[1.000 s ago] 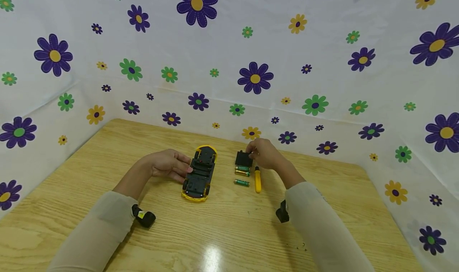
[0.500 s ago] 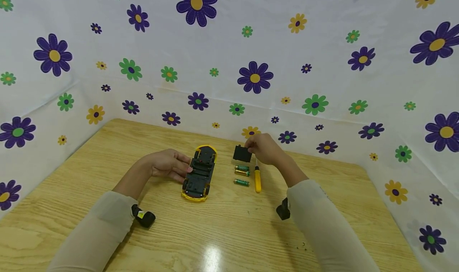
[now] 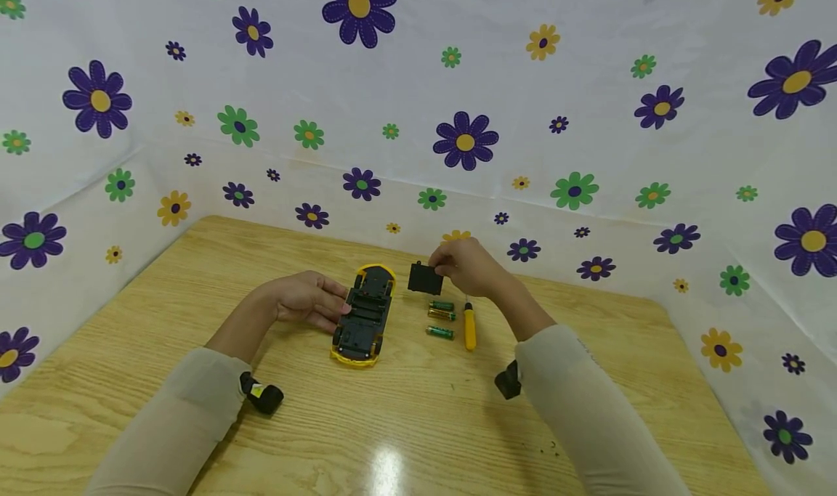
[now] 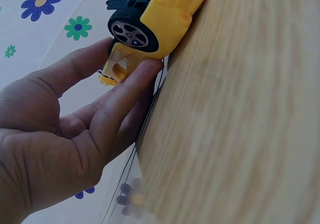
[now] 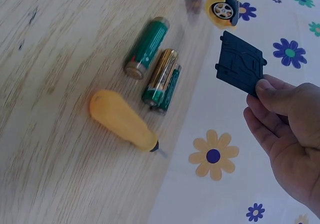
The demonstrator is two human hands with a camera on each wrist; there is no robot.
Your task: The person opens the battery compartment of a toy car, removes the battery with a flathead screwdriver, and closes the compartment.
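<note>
A yellow toy car (image 3: 361, 336) lies upside down on the table, its black underside and bare battery compartment (image 3: 368, 309) facing up. My left hand (image 3: 302, 301) grips the car's left side, thumb on the upper edge and fingers along the body, as the left wrist view (image 4: 75, 129) shows. Between thumb and fingers, my right hand (image 3: 476, 267) pinches a black battery cover (image 3: 425, 279) by one edge, raised off the table. Small tabs stick out from the cover (image 5: 241, 61) in the right wrist view. Below it lie three green-and-gold batteries (image 3: 440, 332).
A yellow-handled screwdriver (image 3: 470, 329) lies right of the batteries, its tip pointing away from me. Small dark bits (image 3: 552, 449) sit on the wooden table (image 3: 314, 438) at the near right. A flower-print cloth (image 3: 405, 82) rises behind the table and at both sides.
My right hand has lifted the battery cover from behind the batteries and carried it left toward the toy car. My left hand and the car have stayed put.
</note>
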